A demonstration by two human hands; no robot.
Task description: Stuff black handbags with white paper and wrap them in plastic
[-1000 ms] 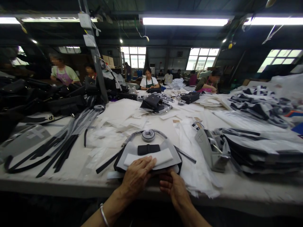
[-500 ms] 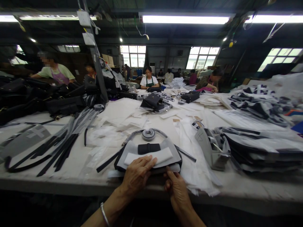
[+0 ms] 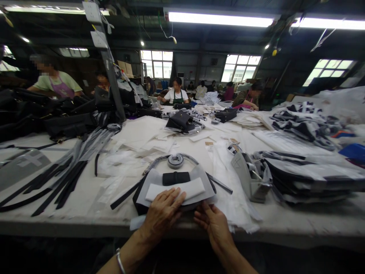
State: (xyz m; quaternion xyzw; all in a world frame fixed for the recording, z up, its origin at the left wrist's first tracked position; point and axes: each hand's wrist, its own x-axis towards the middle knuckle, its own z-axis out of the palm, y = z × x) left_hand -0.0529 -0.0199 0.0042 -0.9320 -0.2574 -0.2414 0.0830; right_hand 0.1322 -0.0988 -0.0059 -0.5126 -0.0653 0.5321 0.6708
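A black handbag [image 3: 139, 196] lies in front of me, its flap covered by a translucent pale sheet [image 3: 198, 173]. Across that sheet rests a folded white padding strip [image 3: 192, 190], with a black band [image 3: 176, 178] just behind it. My left hand [image 3: 164, 207] lies with outstretched fingers on the padding strip, pressing it against the bag. At the bag's front right edge, the bent fingers of my right hand [image 3: 212, 220] grip the lower edge of the flap; some fingertips are hidden under it. A wrapped strap coil [image 3: 175, 161] sits behind the bag.
Black straps [image 3: 71, 182] in plastic spread over the left of the table. To the right stand a grey holder [image 3: 253, 186] and a stack of wrapped black pieces [image 3: 308, 179]. White sheets [image 3: 228, 182] lie beside the bag. Co-workers sit farther back.
The pale piece at the bag's front right edge has gone out of sight beneath the flap. My right hand's fingers have shifted along that edge. The left hand stays on the padding strip.
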